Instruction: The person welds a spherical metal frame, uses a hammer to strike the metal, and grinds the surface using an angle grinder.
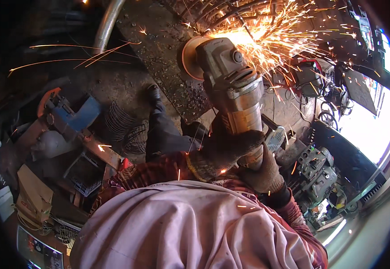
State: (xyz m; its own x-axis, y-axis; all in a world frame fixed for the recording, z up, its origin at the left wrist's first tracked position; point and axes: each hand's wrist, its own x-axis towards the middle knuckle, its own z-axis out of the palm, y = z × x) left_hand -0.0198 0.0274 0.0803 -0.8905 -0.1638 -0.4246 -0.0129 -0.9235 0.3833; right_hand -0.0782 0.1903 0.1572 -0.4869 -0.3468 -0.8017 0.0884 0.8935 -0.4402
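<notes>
Both gloved hands [231, 154] clamp angle grinder [233, 85]; sparks [275, 40] veil workpiece, probably metal grating.

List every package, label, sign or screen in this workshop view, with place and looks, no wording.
Cardboard box: lower left among clutter, brown, flaps open.
White container: far left beside the box, small, pale; details unclear.
Printed panel: bottom left corner, dark flat rectangle with small coloured marks.
Sign board: upper right, dark, tilted, coloured patches; blurred.

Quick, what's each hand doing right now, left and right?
Left hand: gloved, closed around the body of the large grey metal angle grinder, which is throwing sparks.
Right hand: gloved, closed on the grinder's rear handle.
</notes>
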